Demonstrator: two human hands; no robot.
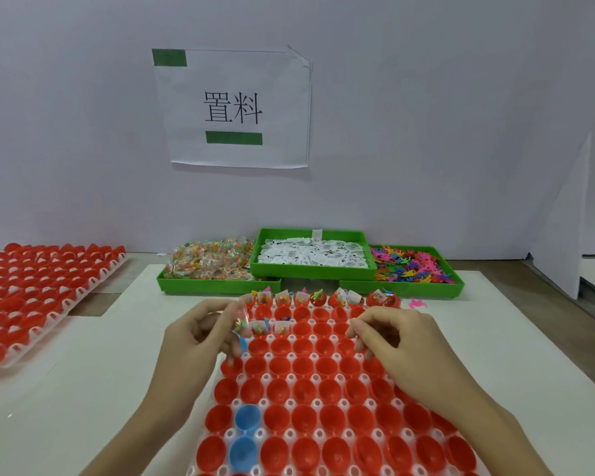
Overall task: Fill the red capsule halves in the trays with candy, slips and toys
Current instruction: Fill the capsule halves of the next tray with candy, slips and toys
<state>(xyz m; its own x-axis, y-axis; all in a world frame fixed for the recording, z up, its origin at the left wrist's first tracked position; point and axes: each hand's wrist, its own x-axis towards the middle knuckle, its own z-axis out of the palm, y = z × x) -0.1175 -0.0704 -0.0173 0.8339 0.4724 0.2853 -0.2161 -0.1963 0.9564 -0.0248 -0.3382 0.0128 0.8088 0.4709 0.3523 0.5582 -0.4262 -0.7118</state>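
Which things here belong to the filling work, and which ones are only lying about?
Belong to the job:
- tray of red capsule halves
- candy bin
- slips bin
- toys bin
- second tray of red halves

Just lying about:
- wall sign
- two blue halves
- pink toy on the table

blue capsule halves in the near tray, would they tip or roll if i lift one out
The two blue plastic capsule halves look thin and hollow, so probably very light. With rounded bottoms, they would likely rock or roll on the white table; the clear plastic tray keeps them upright. Smooth, glossy walls may be a bit slippery to pinch.
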